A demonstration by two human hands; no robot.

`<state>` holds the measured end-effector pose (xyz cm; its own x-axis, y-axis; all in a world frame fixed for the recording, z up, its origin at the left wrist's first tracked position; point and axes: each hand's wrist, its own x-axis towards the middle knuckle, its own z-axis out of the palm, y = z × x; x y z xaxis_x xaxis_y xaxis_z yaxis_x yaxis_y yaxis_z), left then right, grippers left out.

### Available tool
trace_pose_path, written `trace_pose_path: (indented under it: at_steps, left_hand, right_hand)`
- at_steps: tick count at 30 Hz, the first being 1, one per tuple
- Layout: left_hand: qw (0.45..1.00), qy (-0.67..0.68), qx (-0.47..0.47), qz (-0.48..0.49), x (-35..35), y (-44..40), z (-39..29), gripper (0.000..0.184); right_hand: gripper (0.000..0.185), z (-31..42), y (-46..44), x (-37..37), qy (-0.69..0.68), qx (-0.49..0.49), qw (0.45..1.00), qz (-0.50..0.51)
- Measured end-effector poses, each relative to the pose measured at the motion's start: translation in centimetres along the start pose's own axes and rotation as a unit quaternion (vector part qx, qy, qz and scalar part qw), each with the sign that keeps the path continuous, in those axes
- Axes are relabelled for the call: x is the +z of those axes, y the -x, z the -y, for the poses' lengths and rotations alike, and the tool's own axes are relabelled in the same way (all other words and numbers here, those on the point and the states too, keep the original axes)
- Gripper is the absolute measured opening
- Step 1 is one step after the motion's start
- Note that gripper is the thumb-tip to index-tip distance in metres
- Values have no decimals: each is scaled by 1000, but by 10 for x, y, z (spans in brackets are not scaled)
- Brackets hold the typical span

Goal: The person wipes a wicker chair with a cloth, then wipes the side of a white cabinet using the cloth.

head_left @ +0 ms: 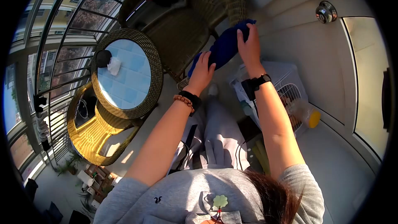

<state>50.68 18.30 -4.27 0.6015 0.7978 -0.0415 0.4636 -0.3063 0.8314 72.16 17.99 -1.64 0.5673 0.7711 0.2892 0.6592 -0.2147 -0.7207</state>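
A dark blue cloth is bunched lengthwise between my two hands, out in front of my body. My left hand grips its nearer, lower end, fingers bent over the fabric. At the upper right end, my right hand has its thumb and fingers closed on the cloth. The undersides of both grips are hidden. Just beyond the cloth is a dark wicker chair.
To the left stands a round wicker table bearing a black object and crumpled white tissue. A yellow-lit wicker chair is below it. At right are a white wire basket, a yellow-lidded jar and a doorknob.
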Motion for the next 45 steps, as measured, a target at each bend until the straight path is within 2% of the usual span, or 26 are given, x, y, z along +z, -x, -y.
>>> trace_pose_path:
  at_steps: [2, 4, 6, 7, 10, 13, 14, 17, 19, 21, 24, 27, 29, 31, 32, 34, 40, 45]
  left_hand:
    - [996, -64, -13, 64, 22, -16, 3, 56]
    - [989, -87, -31, 117, 26, -29, 9, 67]
    - [986, -41, -65, 148, 18, -29, 12, 67]
    - [983, -18, -80, 162, 12, -29, 12, 67]
    - [988, -64, -33, 134, 11, -1, 38, 69]
    - [988, -116, -25, 101, 1, 34, 57, 70]
    - [986, -123, -30, 108, -2, 40, 59, 71]
    - [979, -107, -64, 159, -1, 19, 46, 75]
    - [976, -70, -32, 205, 7, -23, 32, 84]
    - [980, -46, 35, 190, 23, -68, 11, 87]
    - [982, 71, -64, 160, 55, -96, 10, 88]
    - [975, 37, -71, 207, 38, -69, 14, 85]
    - [963, 34, -97, 247, 13, -43, 25, 81]
    - [951, 59, -143, 269, -16, -22, 31, 78]
    - [949, 57, -142, 275, -19, -16, 36, 79]
    - [946, 54, -143, 288, -22, -13, 44, 80]
    - [928, 84, -117, 344, -2, -65, 18, 87]
    - [918, 183, -145, 322, 20, -107, 3, 88]
  right_hand:
    - [38, -23, -13, 24, 102, -105, 989, 21]
    - [41, -26, 0, 33, 173, -123, 976, 38]
    - [45, -21, 27, 34, 225, -147, 961, 63]
    - [45, -18, 49, 34, 207, -149, 962, 95]
    - [46, 1, 107, 36, 140, -141, 967, 161]
    - [47, 23, 134, 39, 89, -98, 967, 218]
    - [50, 17, 123, 36, 109, -96, 963, 227]
    - [52, -8, 63, 29, 192, -113, 966, 130]
    - [53, -23, 11, 29, 247, -127, 958, 76]
    - [54, -36, -37, 33, 263, -140, 953, 51]
    - [53, -43, -61, 39, 227, -148, 961, 57]
    - [51, -29, -17, 37, 282, -111, 948, 96]
    - [49, -10, 22, 29, 301, -113, 933, 160]
    - [52, 1, 53, 25, 266, -116, 935, 204]
    - [54, 5, 50, 23, 266, -101, 939, 195]
    - [57, 9, 39, 23, 264, -73, 945, 179]
    - [67, -20, -56, 40, 342, -138, 918, 145]
    - [69, -17, -155, 61, 399, -221, 871, 184]
